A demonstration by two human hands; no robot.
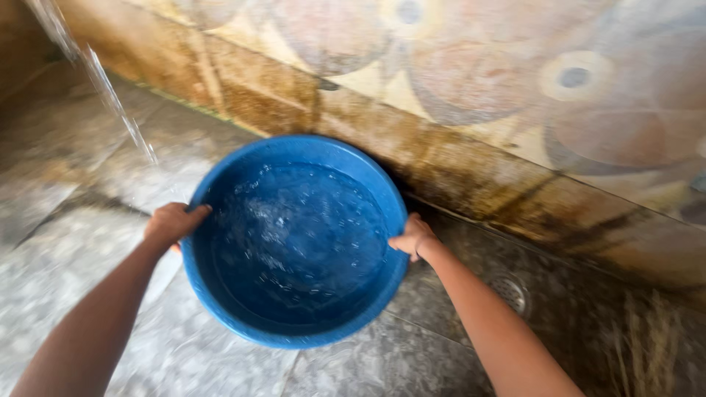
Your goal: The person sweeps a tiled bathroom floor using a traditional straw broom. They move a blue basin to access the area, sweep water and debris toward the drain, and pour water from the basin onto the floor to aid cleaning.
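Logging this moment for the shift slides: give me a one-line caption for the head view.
Left hand and right hand grip opposite rims of a blue basin of rippling water above a wet stone floor.

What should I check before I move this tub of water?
1. Left hand grips the tub rim: ok.
2. Right hand grips the opposite rim: ok.
3. Water sits below the rim: ok, though it is rippling, so it may slosh.
4. Tub level: cannot tell; it looks a bit tilted.
5. Floor dry underfoot: not ok; a water stream falls at the left, and the stone is likely slippery.
6. Drain uncovered, by the right arm: ok.
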